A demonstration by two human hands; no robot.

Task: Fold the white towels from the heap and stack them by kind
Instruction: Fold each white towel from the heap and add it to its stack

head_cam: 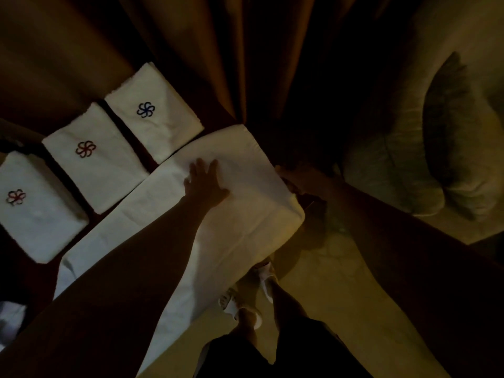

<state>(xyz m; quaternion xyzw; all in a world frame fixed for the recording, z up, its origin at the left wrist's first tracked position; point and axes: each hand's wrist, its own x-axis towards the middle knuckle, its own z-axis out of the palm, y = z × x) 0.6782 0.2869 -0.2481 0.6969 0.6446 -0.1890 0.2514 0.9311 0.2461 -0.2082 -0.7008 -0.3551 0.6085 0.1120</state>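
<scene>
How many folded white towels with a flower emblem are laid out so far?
3, in a diagonal row: red-emblem folded white towel at far left, red-emblem folded white towel in the middle, blue-emblem folded white towel furthest back. Each may hide more beneath.

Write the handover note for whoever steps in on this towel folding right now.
Left hand: flat, fingers spread, pressing on the long towel.
Right hand: at the towel's right end; too dark to tell its grip.
Done: three folded stacks in a row beyond it: blue-logo stack, red-logo stack, second red-logo stack.
Left: the long towel lies only part folded, stretched along the surface edge; finish folding it and stack it with its kind. More white cloth shows at the lower left.
</scene>
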